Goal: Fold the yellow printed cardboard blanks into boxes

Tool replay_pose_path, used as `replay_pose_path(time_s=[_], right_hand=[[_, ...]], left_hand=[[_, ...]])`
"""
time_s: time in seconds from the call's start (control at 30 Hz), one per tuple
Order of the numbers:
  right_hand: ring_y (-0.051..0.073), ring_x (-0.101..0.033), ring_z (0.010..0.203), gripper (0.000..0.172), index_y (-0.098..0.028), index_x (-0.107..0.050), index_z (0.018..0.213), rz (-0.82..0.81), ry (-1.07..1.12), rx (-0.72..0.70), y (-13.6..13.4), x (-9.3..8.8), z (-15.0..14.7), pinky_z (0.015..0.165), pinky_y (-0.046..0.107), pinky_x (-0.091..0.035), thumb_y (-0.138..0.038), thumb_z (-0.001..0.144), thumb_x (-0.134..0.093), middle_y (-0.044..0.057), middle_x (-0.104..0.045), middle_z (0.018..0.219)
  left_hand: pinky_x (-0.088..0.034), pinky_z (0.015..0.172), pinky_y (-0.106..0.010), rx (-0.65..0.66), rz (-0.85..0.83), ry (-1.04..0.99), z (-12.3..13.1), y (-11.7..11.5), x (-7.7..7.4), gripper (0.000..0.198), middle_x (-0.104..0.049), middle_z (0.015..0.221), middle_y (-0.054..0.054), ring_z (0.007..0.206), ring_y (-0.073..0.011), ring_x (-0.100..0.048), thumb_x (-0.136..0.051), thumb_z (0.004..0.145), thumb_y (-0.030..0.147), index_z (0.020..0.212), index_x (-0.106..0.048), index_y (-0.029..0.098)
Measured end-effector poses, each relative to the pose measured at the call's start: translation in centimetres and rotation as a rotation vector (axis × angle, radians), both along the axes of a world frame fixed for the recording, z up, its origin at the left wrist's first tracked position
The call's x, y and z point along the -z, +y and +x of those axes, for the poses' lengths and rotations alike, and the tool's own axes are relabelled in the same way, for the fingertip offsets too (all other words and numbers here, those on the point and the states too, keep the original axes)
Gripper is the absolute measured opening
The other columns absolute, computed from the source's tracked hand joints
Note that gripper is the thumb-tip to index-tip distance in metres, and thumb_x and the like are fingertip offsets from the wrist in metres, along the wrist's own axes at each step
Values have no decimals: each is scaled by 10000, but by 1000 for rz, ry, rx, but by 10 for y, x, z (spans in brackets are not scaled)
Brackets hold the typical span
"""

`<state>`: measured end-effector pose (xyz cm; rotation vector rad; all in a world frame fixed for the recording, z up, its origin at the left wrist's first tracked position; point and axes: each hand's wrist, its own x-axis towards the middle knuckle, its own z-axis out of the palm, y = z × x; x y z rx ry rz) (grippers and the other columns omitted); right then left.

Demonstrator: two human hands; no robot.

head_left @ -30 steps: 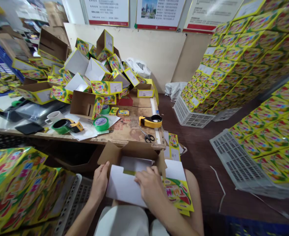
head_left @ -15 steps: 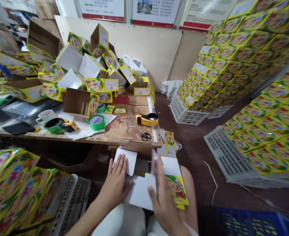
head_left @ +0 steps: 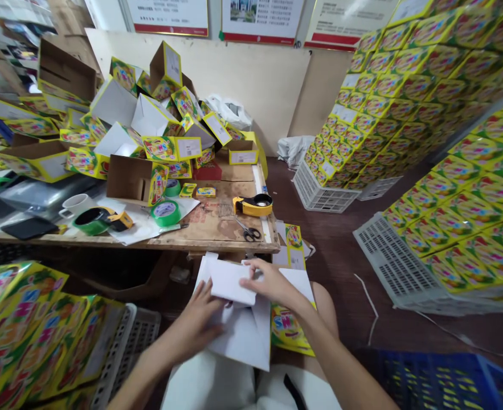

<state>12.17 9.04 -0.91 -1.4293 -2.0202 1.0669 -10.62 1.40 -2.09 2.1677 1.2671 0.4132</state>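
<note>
Carton (head_left: pixel 245 341): is lying above the lap (head_left: pixel 212 381), at the near edge of the table (head_left: pixel 208 222), white inner faces showing.
Flap (head_left: pixel 233 283): is lying across the carton's far part, between the two hands.
Flap, long axis: is running left to right, the right end dipping slightly toward the near side.
Right hand (head_left: pixel 270 279): is reaching in from the right; its curled fingers are meeting the flap's far right part. Whether they are pinching it or only pressing, cannot tell.
Left hand (head_left: pixel 197 316): is spreading its fingers over the carton's left side, fingertips at the flap's left edge, clasping nothing visible.
Nearer hand: both are bordering the flap; the right is overlapping it more.
Flap from fingers: is lying right of the left fingertips, left and near of the right knuckles.
Sheets (head_left: pixel 287 327): are lying just right of the carton, partly under the right forearm.
Scissors (head_left: pixel 250 233): are resting on the table, far of the flap.
</note>
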Motion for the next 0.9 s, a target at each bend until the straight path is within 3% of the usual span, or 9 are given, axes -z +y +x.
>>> replay_pose_path(time_s=[0.13,0.23,0.4,0.53,0.6,0.67,0.77,0.83,0.9], right_hand=[[263,-569,912,443,-216,-481,938,168,-353,47,-18,23,-17,807,398,-376,-402,651,-762,44,-622,930],[269,-555,963,431,-218,-446,968,318,-365,88,-25,35,-23,849,422,-345,-356,689,-744,51,-606,980],[267,-514,1069,470,-227,-428,1107,317,-15,225,-28,40,-17,932,447,-341,-435,756,-660,82,-564,1128],[218,-519,1046,351,-230,-458,1117,257,401,427,-35,32,-6,926,394,-394,-465,862,-511,76,-543,1116],[201,-538,1031,325,-229,-475,1101,204,577,513,-35,28,4,904,367,-420,-478,896,-438,69,-551,1096],[189,-570,985,339,-221,-489,1059,184,612,602,-30,27,17,862,347,-448,-491,928,-331,66,-570,1067],[177,-601,871,390,-202,-488,1003,222,459,679,-18,30,29,795,332,-471,-490,941,-232,77,-591,1029],[176,-595,830,377,-194,-492,992,249,363,653,-12,34,26,769,323,-469,-477,938,-248,83,-600,1002],[184,-586,833,336,-193,-512,984,282,287,570,-10,38,14,764,319,-461,-451,930,-304,79,-614,963]], left_hand=[[-448,961,-433,-340,-224,-297,-42,-3,-1,357,-671,1085,-92,1066,-264,-598,-441,902,455,959,-681,197],[-468,910,-423,-559,-197,-348,-51,-7,17,408,-656,1072,-106,1002,-268,-608,-505,847,495,1067,-607,167],[-363,1047,-426,-592,-432,-579,-24,-17,38,622,-502,1360,-114,1262,-299,-448,-536,808,543,1308,-463,179],[-370,1046,-422,-584,-544,-802,-9,-30,20,671,-344,1480,-78,1343,-295,-341,-492,848,521,1423,-268,257],[-417,1001,-427,-486,-554,-795,-13,-31,-4,721,-354,1471,-88,1297,-312,-406,-563,813,502,1420,-251,272],[-438,978,-439,-347,-432,-671,-22,-17,-42,756,-415,1427,-97,1242,-324,-463,-662,742,493,1382,-331,261],[-328,1057,-497,-355,299,-409,-40,37,-123,820,-360,1456,-64,1342,-328,-308,-693,701,556,1374,-359,226],[-130,1075,-570,-592,905,-155,-51,86,-177,986,-106,1536,-105,1391,-392,3,-599,734,650,1429,-179,90],[-10,1033,-581,-657,1090,65,-56,128,-211,1086,34,1508,-230,1327,-472,119,-500,784,658,1394,4,-86]])
